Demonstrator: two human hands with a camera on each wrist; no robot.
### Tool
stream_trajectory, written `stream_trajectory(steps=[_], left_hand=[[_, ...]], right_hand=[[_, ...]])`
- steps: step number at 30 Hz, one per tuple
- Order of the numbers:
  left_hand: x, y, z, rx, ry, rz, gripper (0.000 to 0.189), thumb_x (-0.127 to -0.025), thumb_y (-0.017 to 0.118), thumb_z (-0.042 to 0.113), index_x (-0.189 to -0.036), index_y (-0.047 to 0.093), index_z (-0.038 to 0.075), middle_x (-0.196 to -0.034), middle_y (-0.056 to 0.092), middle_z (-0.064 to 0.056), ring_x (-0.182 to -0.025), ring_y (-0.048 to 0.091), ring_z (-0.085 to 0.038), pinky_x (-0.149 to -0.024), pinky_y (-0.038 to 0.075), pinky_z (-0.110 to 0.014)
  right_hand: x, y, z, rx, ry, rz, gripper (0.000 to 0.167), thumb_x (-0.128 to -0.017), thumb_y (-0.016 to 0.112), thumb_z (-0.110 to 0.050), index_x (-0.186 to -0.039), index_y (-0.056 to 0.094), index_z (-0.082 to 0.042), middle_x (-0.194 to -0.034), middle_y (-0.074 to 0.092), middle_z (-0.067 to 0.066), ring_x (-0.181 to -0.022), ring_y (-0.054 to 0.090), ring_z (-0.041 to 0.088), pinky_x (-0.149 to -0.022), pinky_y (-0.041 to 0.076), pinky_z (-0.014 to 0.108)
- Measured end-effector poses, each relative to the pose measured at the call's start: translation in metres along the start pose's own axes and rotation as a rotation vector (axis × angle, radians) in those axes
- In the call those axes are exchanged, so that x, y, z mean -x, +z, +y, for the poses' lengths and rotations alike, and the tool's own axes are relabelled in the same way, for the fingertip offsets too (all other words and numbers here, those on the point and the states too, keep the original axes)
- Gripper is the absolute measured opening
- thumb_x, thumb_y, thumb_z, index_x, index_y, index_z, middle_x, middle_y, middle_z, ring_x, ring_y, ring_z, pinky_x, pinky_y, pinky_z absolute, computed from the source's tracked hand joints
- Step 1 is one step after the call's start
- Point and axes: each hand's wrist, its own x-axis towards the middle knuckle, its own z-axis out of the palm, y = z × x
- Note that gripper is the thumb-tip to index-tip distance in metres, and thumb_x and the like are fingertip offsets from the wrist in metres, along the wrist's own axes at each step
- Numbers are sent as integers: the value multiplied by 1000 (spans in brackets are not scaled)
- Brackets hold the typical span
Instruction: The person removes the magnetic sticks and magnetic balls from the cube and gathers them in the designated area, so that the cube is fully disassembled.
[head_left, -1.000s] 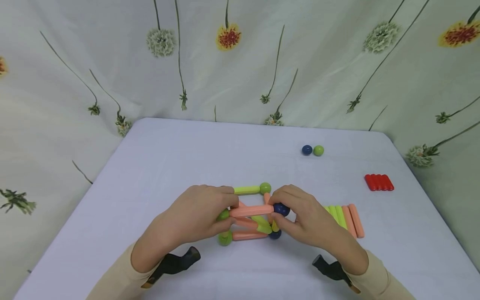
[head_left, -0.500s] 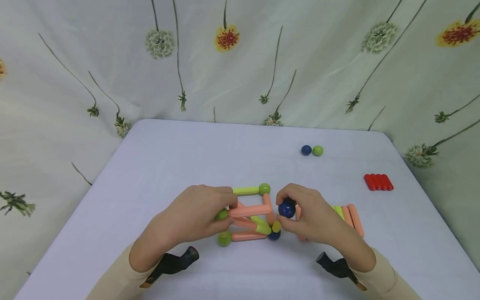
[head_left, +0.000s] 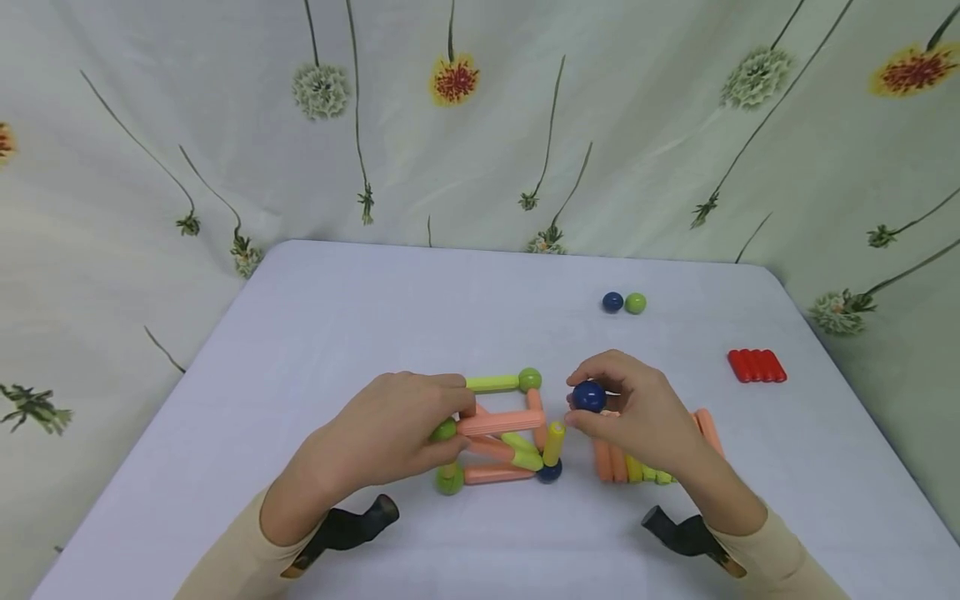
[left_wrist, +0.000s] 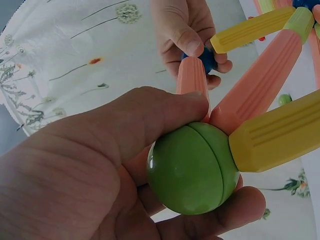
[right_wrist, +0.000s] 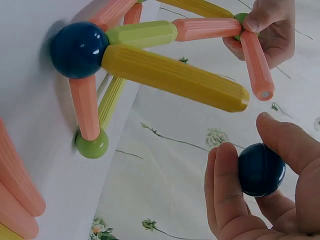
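My left hand [head_left: 397,425] grips a green ball [left_wrist: 190,170], thumb on one side and fingers below. From that ball a pink stick [head_left: 502,422] juts out to the right, its far end free. A yellow stick [left_wrist: 280,132] and another pink stick [left_wrist: 260,80] also join it. My right hand [head_left: 633,412] pinches a dark blue ball [right_wrist: 261,170] between thumb and fingers, apart from the frame. Below stands a yellow stick [right_wrist: 175,77], rising tilted from a blue corner ball [right_wrist: 79,50]. A second green ball [head_left: 529,379] forms the frame's far right corner.
Loose pink sticks [head_left: 609,458] and yellow-green ones lie side by side under and beside my right hand. Red sticks [head_left: 757,365] lie farther right. A blue ball [head_left: 612,302] and a green ball [head_left: 635,303] rest toward the back of the white table [head_left: 360,308].
The dark blue ball has come off the pink stick's end. My right hand has moved it right and slightly up. My left hand has stayed in place.
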Motion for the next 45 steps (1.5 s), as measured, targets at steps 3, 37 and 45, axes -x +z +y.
stream_trajectory(steps=[3, 37, 45], left_hand=[[0, 0, 0, 4, -3, -6, 8, -82, 72, 17, -86, 65, 20, -74, 46, 16, -55, 40, -2, -50, 37, -21], [0, -3, 0, 35, -37, -58, 8, -82, 70, 16, -86, 65, 21, -78, 50, 17, -56, 43, -3, -50, 39, -21], [2, -4, 1, 42, -34, -62, 9, -82, 70, 16, -85, 64, 23, -77, 49, 17, -57, 43, -3, -50, 38, -21]], right_hand=[[0, -9, 5, 52, 69, 12, 33, -80, 82, -14, -110, 69, -19, -106, 60, 0, -90, 67, 14, -75, 56, 29], [-97, -127, 140, 377, 633, 90, 48, -93, 65, -23, -132, 50, 1, -124, 50, 23, -101, 51, 36, -84, 46, 46], [-116, -133, 164, 371, 679, 26, 48, -91, 65, -15, -132, 48, 4, -125, 48, 25, -104, 50, 35, -85, 47, 42]])
